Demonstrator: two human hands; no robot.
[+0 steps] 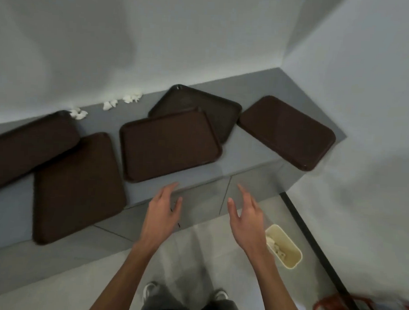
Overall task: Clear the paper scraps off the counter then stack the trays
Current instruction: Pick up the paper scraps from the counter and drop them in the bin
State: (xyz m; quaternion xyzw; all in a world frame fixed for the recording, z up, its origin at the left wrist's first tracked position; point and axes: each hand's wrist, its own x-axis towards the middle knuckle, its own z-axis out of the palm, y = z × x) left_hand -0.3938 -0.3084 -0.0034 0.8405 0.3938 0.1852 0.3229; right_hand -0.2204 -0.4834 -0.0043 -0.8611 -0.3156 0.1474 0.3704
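Paper scraps (78, 113) lie along the wall (156, 47) at ten o'clock on the grey counter (245, 152), five brown trays (168, 146) spread from nine to two o'clock, while the left hand (162, 210) and right hand (249, 215) hover apart at six, both flat and empty, a cream bin (286, 249) at four o'clock

Five brown trays (171, 146), white scraps (132, 97) on counter (248, 152)

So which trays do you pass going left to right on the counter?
Left tray → second tray → middle tray → right tray. I skipped the back tray because it overlaps the middle tray.
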